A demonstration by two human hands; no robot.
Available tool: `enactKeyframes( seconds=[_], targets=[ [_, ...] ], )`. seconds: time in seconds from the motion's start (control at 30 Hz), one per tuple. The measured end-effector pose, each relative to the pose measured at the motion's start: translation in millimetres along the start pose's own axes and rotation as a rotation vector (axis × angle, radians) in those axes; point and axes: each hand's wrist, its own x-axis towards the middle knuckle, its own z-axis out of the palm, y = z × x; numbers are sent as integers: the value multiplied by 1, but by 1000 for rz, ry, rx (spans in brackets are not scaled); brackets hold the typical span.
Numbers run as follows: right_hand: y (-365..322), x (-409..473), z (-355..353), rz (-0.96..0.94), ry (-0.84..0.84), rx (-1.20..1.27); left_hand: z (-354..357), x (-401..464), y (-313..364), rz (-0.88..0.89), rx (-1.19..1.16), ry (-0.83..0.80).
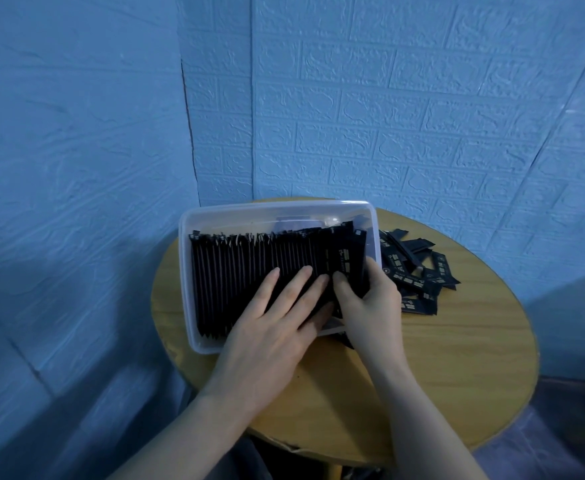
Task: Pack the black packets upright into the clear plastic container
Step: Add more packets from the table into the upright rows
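Resting on a round wooden counter (422, 375), a clear plastic container (194, 216) holds a dense row of black packets (249, 265) standing upright on edge, filling it from its left wall nearly to its right. Left hand (277, 327): fingers straight and spread, pressing flat on the tops of the packed row. Right hand (367, 299): fingers and thumb curled round the rightmost packets (346, 258) at the row's right end, inside the container. Loose black packets (416, 268) lie in a heap on the counter just beside the container's right wall. Blue brick-textured walls (388, 98) stand behind the counter.
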Motion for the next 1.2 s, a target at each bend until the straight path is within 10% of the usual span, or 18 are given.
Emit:
enactKeyframes(
  seconds=[1.2],
  targets=[
    [-3,0,4,-21,-20,-93,-9,-1,8,-78,-88,-46]
  ],
)
